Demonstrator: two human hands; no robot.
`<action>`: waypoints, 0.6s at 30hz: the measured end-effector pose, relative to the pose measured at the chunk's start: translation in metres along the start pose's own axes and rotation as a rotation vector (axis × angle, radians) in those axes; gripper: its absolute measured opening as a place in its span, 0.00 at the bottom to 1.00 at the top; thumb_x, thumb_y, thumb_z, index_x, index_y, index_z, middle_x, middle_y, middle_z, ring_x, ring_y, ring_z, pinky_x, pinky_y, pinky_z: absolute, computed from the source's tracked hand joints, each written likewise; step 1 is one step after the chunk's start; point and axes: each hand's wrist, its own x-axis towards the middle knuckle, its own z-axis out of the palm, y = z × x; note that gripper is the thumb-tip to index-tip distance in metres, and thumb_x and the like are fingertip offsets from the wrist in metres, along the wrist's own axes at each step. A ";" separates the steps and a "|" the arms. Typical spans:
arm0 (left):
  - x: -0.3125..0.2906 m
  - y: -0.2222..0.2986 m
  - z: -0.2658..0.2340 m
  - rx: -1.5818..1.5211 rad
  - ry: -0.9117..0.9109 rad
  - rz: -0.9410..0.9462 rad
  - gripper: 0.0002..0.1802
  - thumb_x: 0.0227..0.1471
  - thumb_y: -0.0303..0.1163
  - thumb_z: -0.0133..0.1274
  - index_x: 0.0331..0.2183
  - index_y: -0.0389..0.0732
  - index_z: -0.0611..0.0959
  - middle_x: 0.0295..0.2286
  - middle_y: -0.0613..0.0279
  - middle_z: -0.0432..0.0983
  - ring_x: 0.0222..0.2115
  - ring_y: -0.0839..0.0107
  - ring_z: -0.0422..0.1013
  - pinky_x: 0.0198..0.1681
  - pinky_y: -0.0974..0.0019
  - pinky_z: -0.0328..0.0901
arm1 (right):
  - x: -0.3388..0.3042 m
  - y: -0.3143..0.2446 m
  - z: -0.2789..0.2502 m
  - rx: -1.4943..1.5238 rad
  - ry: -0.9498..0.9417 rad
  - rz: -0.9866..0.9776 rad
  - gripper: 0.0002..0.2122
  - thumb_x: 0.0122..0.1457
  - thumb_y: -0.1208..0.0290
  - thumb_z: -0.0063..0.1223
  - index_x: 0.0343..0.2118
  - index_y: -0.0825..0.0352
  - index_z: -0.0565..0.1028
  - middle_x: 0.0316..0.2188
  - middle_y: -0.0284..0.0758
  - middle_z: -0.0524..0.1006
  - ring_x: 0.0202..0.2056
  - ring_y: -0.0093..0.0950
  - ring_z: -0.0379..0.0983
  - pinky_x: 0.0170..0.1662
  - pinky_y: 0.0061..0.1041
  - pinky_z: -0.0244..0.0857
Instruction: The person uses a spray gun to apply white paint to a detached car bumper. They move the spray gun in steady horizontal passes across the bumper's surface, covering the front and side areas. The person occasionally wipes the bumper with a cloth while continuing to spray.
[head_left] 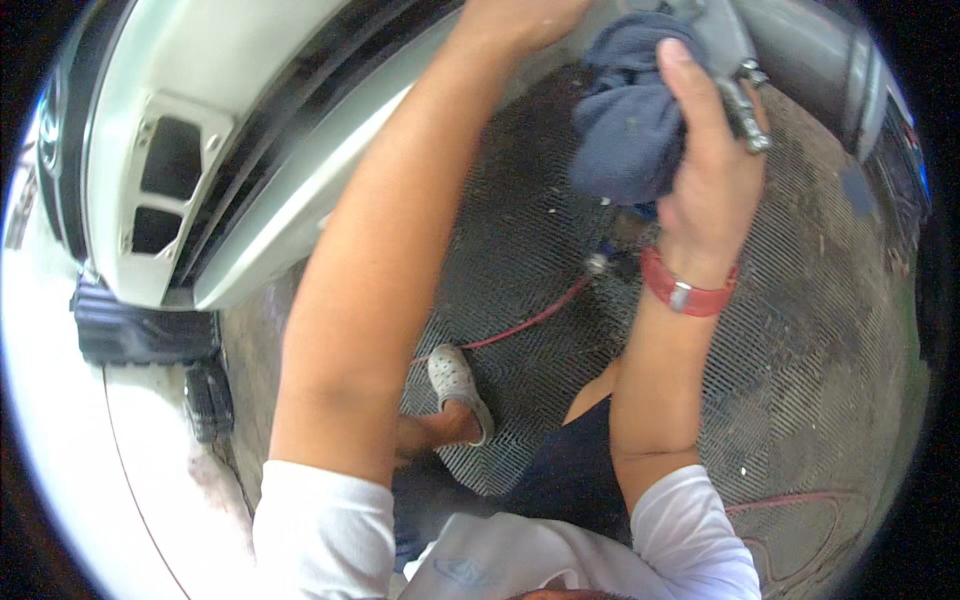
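Observation:
My right hand (712,165), with a red wristband, grips a bunched dark blue-grey cloth (630,120). Its thumb lies along the cloth's side, and the other fingers are mostly hidden behind. Just past that hand is a grey metal part (728,40) with a shiny bolt-like fitting (748,105); whether the hand also touches it I cannot tell. My left hand (530,18) reaches up to the top edge, close to the cloth's left, and its fingers are cut off by the frame.
Left of my arms stands a whitish vehicle body panel (110,215) with two dark openings. A wide grey cylinder (815,60) lies at upper right. A reddish hose (535,322) crosses the ribbed floor mat (520,220) near my grey clog (452,378). Black cases (145,325) sit at left.

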 end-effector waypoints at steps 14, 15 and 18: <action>-0.144 -0.024 -0.168 0.244 0.172 -0.305 0.31 0.55 0.40 0.66 0.60 0.44 0.83 0.53 0.48 0.83 0.54 0.53 0.77 0.63 0.57 0.67 | -0.063 -0.003 0.087 0.057 -0.672 0.173 0.20 0.68 0.70 0.64 0.61 0.70 0.80 0.44 0.34 0.86 0.39 0.23 0.83 0.46 0.24 0.77; -0.159 -0.022 -0.184 0.305 0.252 -0.273 0.24 0.58 0.35 0.71 0.55 0.48 0.88 0.45 0.47 0.82 0.52 0.49 0.76 0.57 0.53 0.71 | -0.075 0.001 0.097 0.093 -0.761 0.213 0.22 0.68 0.70 0.63 0.63 0.69 0.79 0.46 0.35 0.87 0.41 0.23 0.84 0.47 0.25 0.77; -0.196 -0.020 -0.226 0.307 0.376 -0.495 0.23 0.64 0.41 0.67 0.56 0.43 0.88 0.51 0.47 0.83 0.53 0.55 0.78 0.59 0.54 0.71 | -0.088 0.018 0.111 0.104 -1.039 0.042 0.28 0.67 0.71 0.62 0.71 0.65 0.74 0.64 0.43 0.80 0.62 0.31 0.78 0.68 0.32 0.66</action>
